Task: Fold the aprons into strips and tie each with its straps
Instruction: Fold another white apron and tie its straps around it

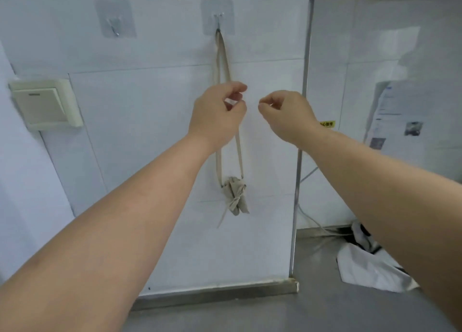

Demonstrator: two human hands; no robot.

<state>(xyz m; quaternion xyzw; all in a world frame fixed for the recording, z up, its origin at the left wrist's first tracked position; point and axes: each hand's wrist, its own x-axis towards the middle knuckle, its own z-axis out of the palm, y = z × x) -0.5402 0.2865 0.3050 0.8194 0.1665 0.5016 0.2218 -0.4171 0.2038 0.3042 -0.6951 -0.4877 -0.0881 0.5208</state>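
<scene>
A beige apron (235, 196), folded into a small bundle and tied round with its own straps, hangs against the white wall. Its long neck loop (221, 57) runs up to a metal hook (218, 19). My left hand (217, 117) is raised in front of the loop with its fingers curled; the strap passes behind it and nothing shows in its grip. My right hand (287, 114) is level with it, just to the right of the loop, thumb and fingertips drawn together on nothing.
A second hook (115, 27) with nothing on it is on the wall to the left, and a beige switch (42, 104) lower left. A metal corner strip (300, 156) runs down the wall edge. A white bag (370, 269) and cables lie on the grey floor at right.
</scene>
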